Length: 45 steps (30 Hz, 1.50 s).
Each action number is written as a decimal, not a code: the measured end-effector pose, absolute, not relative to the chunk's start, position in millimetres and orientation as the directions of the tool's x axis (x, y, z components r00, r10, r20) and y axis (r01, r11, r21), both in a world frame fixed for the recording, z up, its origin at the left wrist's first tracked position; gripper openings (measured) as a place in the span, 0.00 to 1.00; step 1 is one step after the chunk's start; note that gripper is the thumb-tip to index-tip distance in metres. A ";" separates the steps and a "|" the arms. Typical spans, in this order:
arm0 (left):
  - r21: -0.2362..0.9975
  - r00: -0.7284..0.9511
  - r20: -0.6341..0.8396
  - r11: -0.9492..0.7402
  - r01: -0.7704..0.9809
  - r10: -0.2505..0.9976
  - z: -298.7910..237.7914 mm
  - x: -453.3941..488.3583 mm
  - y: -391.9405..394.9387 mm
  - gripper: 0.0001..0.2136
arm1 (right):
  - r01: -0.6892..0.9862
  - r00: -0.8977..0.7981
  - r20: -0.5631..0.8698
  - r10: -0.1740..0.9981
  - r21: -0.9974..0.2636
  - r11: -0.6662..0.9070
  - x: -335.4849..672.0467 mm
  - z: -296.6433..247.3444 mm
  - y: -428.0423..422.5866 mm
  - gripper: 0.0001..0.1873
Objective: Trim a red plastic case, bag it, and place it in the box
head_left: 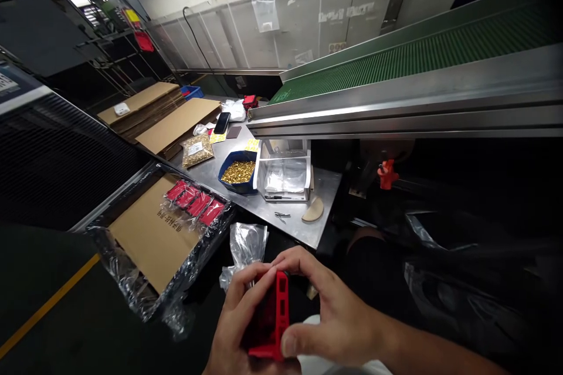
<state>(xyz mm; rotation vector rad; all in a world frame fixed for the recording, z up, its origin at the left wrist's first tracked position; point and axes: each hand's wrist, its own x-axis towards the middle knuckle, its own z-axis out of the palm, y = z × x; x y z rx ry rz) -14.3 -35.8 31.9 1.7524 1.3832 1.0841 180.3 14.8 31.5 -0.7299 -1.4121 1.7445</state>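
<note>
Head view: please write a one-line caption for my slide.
Both hands, left hand and right hand, hold a red plastic part near a blue bin of brass pieces.

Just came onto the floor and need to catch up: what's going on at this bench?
A person holds a red plastic part in both hands, the left hand behind it and the right hand pinching its front edge. More red parts lie bagged on cardboard to the left. On the steel table sits a blue bin of brass pieces beside a clear box.

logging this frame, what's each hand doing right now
left hand: closed on the red plastic part
right hand: closed on the same part, thumb at its bottom edge
</note>
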 end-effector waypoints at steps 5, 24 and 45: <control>0.868 0.094 0.244 -0.260 0.423 0.965 33.3 -6.3 -37.9 0.31 | -0.257 -0.461 -0.055 0.886 -0.947 -0.193 175.3 25.4 20.3 0.16; 0.866 -0.276 -0.339 0.183 -0.465 0.899 31.6 -3.9 -24.5 0.12 | 0.193 -0.427 0.010 0.904 -0.976 0.102 172.6 0.2 -0.3 0.56; 0.456 0.055 -0.393 0.246 -0.855 0.918 1.9 -4.7 -26.3 0.25 | 0.079 -0.689 -0.392 0.609 -0.877 -0.475 151.4 -36.3 17.6 0.51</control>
